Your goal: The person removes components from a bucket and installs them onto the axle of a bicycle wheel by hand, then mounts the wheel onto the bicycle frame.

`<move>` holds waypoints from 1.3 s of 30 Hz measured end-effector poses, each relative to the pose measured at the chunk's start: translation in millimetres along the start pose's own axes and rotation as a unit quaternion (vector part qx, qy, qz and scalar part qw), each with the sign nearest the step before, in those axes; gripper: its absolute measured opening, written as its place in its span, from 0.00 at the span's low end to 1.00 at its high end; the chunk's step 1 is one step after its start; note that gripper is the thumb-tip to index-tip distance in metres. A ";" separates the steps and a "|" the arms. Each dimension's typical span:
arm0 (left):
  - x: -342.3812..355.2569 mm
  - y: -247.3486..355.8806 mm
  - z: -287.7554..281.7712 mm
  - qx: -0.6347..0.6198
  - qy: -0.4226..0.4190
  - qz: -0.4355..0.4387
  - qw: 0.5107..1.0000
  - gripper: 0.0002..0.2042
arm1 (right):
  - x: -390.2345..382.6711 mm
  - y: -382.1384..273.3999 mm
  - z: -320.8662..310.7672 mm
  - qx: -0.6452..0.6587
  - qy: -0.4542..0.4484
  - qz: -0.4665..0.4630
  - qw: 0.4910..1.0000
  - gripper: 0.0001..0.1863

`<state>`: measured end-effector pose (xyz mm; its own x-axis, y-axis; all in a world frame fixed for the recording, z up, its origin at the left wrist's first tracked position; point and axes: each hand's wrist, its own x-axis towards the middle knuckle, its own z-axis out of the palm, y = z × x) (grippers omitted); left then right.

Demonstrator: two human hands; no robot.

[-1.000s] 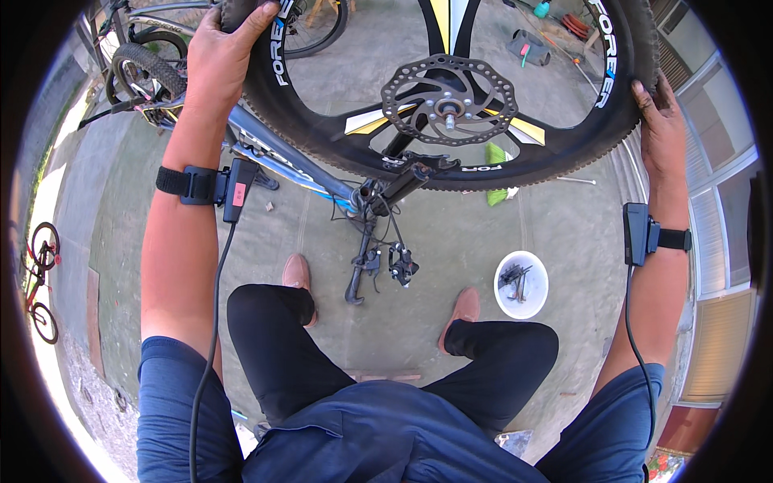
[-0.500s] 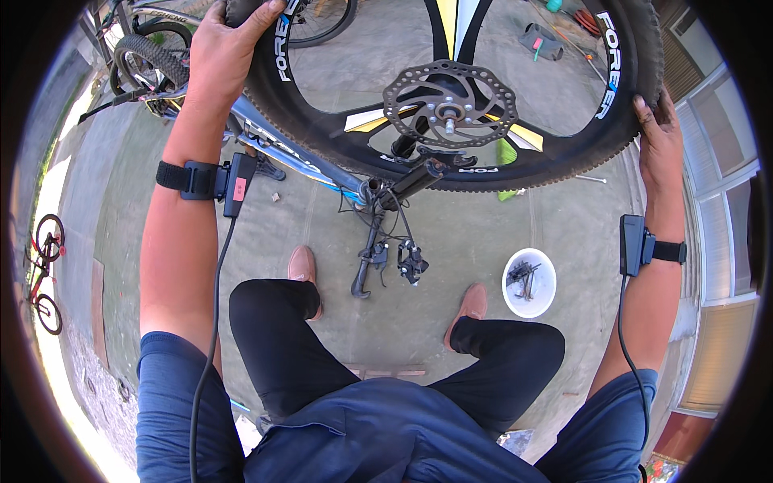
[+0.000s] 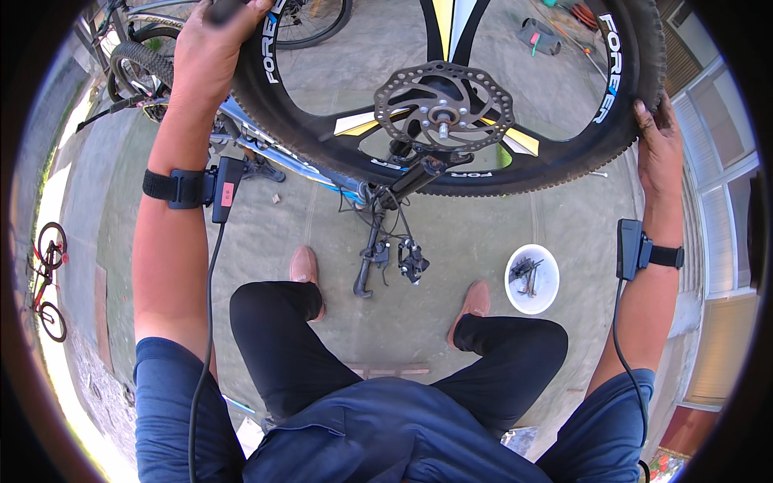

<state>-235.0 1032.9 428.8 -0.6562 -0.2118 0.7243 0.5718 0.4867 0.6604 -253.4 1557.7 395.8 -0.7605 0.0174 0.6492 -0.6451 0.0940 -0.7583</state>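
Between my two hands is a bicycle wheel (image 3: 555, 165) with a black knobbly tyre, broad yellow, white and black spokes, and a perforated brake disc (image 3: 491, 97) facing me. My left hand (image 3: 211, 50) grips the tyre at the upper left, its fingertips partly out of view or blurred. On the right, my right hand (image 3: 662, 149) has its thumb on the tyre's near side; its other fingers go behind. Below the disc lies the bicycle's black fork (image 3: 415, 179); I cannot tell whether the wheel touches it. Nearby are the handlebar (image 3: 366, 270) and a small black cabled part (image 3: 414, 264).
A white bucket (image 3: 533, 302) with dark metal parts stands by my right foot. The blue-grey bicycle frame (image 3: 278, 153) runs to the upper left, towards other bicycles (image 3: 141, 68). A red bicycle (image 3: 50, 282) stands far left. Along the right is a windowed wall (image 3: 717, 193).
The wheel has shifted slightly left and down, its disc now overlapping the fork end more. My left hand has moved a little left with it; my right hand keeps its place on the tyre.
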 end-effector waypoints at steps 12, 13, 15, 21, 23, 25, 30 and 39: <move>-0.8 -19.5 -2.1 -0.056 0.012 -0.008 0.998 0.16 | -18.0 -4.6 27.9 0.010 0.040 -0.050 0.998 0.33; -1.2 -20.1 0.3 -0.065 0.016 -0.013 0.998 0.16 | -18.9 -5.2 28.0 0.006 0.045 -0.048 0.998 0.35; 0.3 -21.8 -2.6 -0.077 0.026 -0.021 0.996 0.16 | -21.1 -7.1 31.0 0.000 0.054 -0.045 0.998 0.36; 5.7 -42.1 -24.7 -0.063 0.010 -0.009 0.998 0.29 | -34.2 -16.3 36.6 -0.015 0.079 -0.075 0.994 0.38; 6.9 -44.0 -23.8 -0.071 0.014 0.002 0.997 0.31 | -36.0 -15.9 33.5 -0.011 0.090 -0.083 0.992 0.38; 4.5 -39.2 -17.6 -0.077 0.017 0.006 0.997 0.32 | -39.1 -12.3 31.0 -0.008 0.104 -0.083 0.991 0.39; 6.7 -34.9 -18.0 -0.071 -0.003 -0.004 0.997 0.32 | -45.4 -8.6 23.4 -0.004 0.104 -0.086 0.991 0.40; 9.5 -14.9 -5.9 -0.016 -0.018 0.012 1.000 0.32 | -50.5 9.8 16.3 0.017 0.109 -0.055 0.992 0.40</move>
<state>-246.7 1018.6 427.0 -0.6591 -0.1693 0.7327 0.6025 0.4643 0.6492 -222.5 1541.5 354.6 -0.6527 0.2242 0.7236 -0.7289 0.0747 -0.6806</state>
